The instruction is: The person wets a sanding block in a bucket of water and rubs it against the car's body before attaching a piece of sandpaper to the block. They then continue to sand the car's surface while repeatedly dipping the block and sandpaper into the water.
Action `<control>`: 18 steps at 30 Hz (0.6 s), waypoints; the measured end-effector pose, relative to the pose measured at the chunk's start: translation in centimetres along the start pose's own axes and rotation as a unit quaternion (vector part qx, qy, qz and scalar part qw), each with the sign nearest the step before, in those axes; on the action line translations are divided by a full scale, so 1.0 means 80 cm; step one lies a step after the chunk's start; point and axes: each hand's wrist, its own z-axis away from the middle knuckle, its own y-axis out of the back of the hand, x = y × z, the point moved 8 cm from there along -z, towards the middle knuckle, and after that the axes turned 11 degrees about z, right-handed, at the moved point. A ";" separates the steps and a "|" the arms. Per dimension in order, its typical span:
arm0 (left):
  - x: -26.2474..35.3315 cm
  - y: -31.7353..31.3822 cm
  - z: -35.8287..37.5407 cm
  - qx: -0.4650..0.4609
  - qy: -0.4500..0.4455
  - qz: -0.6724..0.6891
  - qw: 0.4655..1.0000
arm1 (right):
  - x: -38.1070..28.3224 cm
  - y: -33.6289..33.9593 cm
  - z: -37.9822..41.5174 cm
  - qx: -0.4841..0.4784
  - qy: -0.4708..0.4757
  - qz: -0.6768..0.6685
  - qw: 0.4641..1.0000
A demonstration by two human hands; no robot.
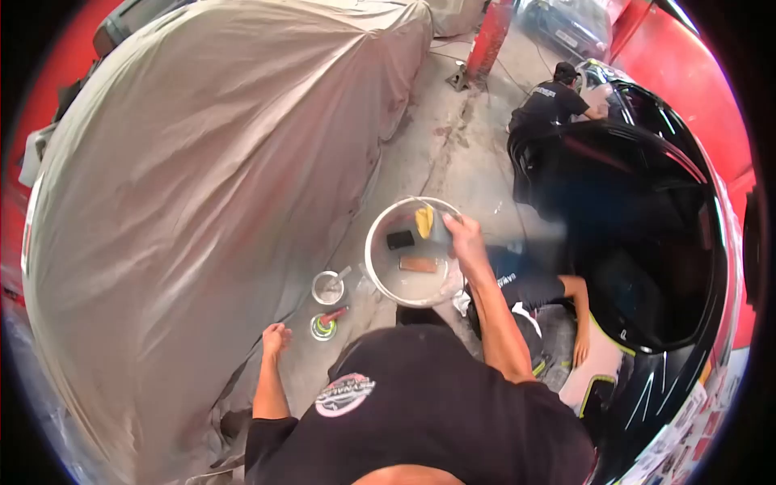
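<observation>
My right hand (pixel 465 236) is at the right rim of a white round bucket (pixel 370 257), its fingers closed on a grey item (pixel 440 229) I cannot clearly identify. Beside that item, over the bucket's opening, is a yellow piece (pixel 424 221). Inside the bucket lie a black block (pixel 400 239) and an orange-brown block (pixel 418 264). My left hand (pixel 276 338) hangs low on the left near the covered car, fingers curled in; whether anything is in them is hidden.
A tan cover (pixel 242 162) drapes the car on the left. A small pot (pixel 328 288) and a green-rimmed can (pixel 323 327) stand on the floor. One person (pixel 537 311) crouches at the black car (pixel 647 242); another (pixel 551 103) works farther back. A red post (pixel 487 44) stands ahead.
</observation>
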 end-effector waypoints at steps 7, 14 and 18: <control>0.133 -0.259 0.005 -0.025 0.083 -0.019 0.996 | -0.092 0.054 -0.335 -0.043 0.033 0.019 0.998; 0.202 -0.435 -0.185 -0.107 -0.069 -0.265 0.956 | -0.156 0.123 -0.593 0.024 0.054 -0.051 0.997; 0.330 -0.540 -0.290 -0.075 0.097 -0.155 0.980 | -0.197 0.159 -0.748 0.059 -0.005 -0.035 0.998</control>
